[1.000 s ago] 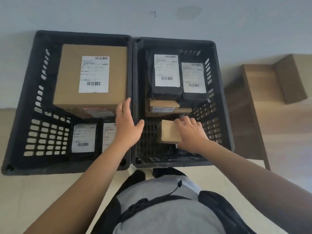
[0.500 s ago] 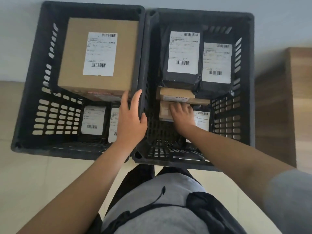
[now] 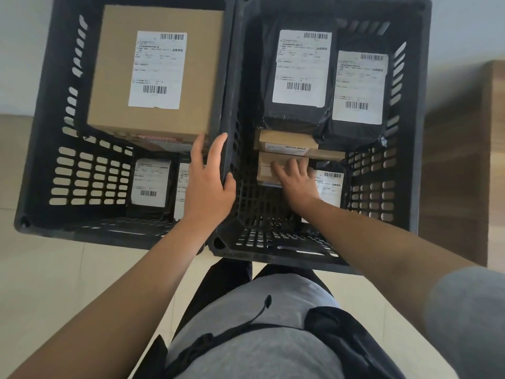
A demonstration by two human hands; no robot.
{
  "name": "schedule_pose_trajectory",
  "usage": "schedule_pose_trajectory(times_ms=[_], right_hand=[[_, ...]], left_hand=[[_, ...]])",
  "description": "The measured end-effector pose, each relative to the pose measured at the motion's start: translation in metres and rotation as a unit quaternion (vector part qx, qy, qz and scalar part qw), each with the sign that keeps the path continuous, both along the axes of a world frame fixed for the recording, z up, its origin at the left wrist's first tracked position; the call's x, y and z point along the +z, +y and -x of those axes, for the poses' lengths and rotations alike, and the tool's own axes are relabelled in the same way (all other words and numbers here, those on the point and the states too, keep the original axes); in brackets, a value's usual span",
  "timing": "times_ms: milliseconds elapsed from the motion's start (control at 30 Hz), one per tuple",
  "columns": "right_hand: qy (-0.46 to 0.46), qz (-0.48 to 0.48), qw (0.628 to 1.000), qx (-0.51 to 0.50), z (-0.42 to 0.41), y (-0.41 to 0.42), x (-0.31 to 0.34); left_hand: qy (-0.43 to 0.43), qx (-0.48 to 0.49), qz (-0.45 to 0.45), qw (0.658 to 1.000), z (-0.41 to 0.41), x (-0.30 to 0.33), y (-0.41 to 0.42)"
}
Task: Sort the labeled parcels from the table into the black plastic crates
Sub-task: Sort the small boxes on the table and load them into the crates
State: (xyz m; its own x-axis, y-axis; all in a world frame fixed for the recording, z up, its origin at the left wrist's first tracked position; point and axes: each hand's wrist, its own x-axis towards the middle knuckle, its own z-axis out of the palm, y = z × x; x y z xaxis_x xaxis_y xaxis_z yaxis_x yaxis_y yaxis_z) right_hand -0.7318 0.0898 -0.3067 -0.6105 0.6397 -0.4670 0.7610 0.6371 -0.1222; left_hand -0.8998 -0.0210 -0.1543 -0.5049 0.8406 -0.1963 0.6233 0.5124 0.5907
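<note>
Small brown parcel flat inside right black crate

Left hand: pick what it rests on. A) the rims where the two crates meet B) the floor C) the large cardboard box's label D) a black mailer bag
A: the left hand lies over the adjoining rims of the left crate and right crate, thumb hooked on the right crate's side.
</note>
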Motion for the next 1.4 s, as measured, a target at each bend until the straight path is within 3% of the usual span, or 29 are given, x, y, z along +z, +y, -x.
schedule_pose_trajectory(times_ms=[267,400,500,633,767,933,1400], right_hand=[[0.034,0.020,0.999,-0.011,-0.010,0.001,0.000],[0.069,0.063,0.991,-0.094,-0.011,0.000,0.003],[0.049,0.084,0.984,-0.151,-0.001,-0.001,0.004],[-0.023,0.045,0.984,-0.169,0.009,-0.007,0.008],[-0.060,0.130,0.942,-0.302,0.011,-0.019,0.009],[-0.059,0.127,0.888,-0.437,0.009,-0.011,0.015],[-0.013,0.139,0.849,-0.509,0.014,-0.006,0.009]], left_hand=[[0.006,0.005,0.006,1.000,-0.001,-0.002,0.000],[0.006,-0.002,0.002,1.000,0.000,-0.003,-0.001],[0.004,-0.003,-0.001,1.000,0.001,-0.003,-0.001],[0.005,-0.010,-0.005,1.000,0.001,-0.003,-0.002],[0.006,-0.014,-0.007,1.000,0.003,-0.005,-0.002],[0.003,-0.009,-0.004,1.000,0.003,-0.007,-0.003],[0.010,-0.002,-0.013,1.000,0.003,-0.008,-0.003]])
